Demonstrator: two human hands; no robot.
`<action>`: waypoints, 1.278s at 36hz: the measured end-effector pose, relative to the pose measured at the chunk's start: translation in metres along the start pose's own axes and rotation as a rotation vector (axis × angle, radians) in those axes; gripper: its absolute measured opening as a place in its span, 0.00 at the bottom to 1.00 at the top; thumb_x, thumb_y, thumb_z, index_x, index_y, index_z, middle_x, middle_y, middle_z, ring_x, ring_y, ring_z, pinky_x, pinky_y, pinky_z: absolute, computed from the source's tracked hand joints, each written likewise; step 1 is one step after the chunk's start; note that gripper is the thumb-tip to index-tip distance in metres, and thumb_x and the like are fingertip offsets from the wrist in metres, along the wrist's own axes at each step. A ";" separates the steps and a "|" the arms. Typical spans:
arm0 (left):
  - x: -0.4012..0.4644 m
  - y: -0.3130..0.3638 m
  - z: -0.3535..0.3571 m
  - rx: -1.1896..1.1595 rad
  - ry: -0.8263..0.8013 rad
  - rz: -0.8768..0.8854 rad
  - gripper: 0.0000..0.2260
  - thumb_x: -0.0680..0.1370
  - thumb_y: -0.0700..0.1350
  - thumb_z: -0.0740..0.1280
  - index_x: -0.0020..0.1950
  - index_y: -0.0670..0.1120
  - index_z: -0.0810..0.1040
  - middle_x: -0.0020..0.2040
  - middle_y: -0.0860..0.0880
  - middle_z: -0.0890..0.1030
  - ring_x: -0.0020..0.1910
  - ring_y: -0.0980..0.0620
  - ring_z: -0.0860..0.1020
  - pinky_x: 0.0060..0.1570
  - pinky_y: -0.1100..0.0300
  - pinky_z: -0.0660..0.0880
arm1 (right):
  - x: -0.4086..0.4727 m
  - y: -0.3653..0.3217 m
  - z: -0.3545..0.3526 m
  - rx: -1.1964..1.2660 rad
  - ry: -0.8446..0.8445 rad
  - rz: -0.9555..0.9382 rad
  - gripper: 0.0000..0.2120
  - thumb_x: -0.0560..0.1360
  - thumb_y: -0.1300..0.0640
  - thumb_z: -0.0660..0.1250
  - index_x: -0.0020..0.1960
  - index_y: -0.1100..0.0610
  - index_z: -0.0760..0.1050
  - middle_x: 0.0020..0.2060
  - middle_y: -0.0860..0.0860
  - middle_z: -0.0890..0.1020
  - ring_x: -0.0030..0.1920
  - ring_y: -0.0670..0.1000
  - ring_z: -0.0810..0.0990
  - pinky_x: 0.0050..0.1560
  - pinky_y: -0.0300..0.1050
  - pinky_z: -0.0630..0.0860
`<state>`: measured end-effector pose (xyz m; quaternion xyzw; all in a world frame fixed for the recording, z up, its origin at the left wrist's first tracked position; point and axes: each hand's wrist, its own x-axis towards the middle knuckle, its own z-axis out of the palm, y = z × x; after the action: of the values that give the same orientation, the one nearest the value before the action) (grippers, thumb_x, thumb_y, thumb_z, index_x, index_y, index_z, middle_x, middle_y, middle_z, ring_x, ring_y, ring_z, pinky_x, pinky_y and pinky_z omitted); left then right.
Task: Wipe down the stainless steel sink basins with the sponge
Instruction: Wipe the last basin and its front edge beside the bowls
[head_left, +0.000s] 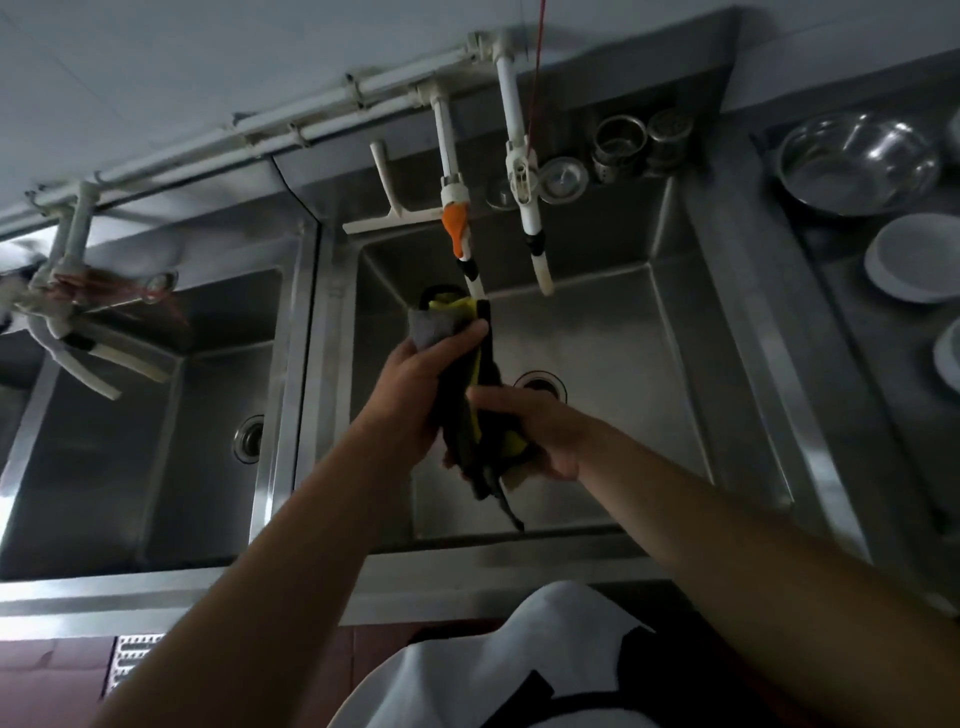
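Both my hands hold a bundle of cleaning pads (475, 410) over the middle sink basin (623, 332). The bundle is dark with yellow sponge layers and a grey cloth corner at the top. My left hand (421, 384) grips its upper part, just under the white hose of the orange-handled tap (457, 228). My right hand (540, 431) grips the lower part, where dark strands hang down. The basin's round drain (540, 384) shows behind the bundle. A second basin (156, 415) with its own drain (249, 439) lies to the left.
A second white tap (530, 208) hangs right of the first. A white squeegee (387, 208) leans at the basin's back rim. Strainer baskets (641, 143) stand on the back ledge. A steel bowl (857, 161) and white plates (914, 260) sit on the right counter. More hoses (93, 358) hang over the left basin.
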<state>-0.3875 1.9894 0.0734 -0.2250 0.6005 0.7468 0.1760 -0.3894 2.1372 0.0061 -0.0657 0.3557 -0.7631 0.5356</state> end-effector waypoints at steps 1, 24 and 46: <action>0.000 0.005 -0.004 0.052 -0.008 0.036 0.22 0.66 0.49 0.77 0.57 0.47 0.78 0.49 0.46 0.85 0.50 0.45 0.84 0.45 0.52 0.82 | 0.001 -0.001 -0.001 -0.041 0.013 0.008 0.22 0.75 0.48 0.69 0.65 0.57 0.70 0.49 0.53 0.86 0.44 0.52 0.85 0.44 0.46 0.81; 0.001 -0.084 -0.065 -0.005 0.076 -0.369 0.17 0.73 0.40 0.71 0.62 0.43 0.78 0.57 0.39 0.80 0.53 0.42 0.82 0.49 0.45 0.82 | -0.053 0.057 -0.036 -0.577 0.448 0.076 0.24 0.70 0.64 0.77 0.62 0.49 0.78 0.54 0.46 0.83 0.54 0.41 0.82 0.53 0.34 0.78; -0.033 -0.072 -0.072 0.147 -0.225 -0.054 0.23 0.79 0.32 0.63 0.64 0.58 0.76 0.62 0.39 0.75 0.51 0.42 0.79 0.39 0.53 0.80 | -0.087 0.032 -0.005 -0.260 0.723 -0.099 0.22 0.73 0.71 0.68 0.60 0.51 0.80 0.52 0.57 0.83 0.49 0.56 0.82 0.42 0.50 0.80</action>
<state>-0.3124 1.9349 0.0197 -0.1425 0.6240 0.7162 0.2783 -0.3310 2.2091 0.0076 0.1230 0.6118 -0.7105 0.3252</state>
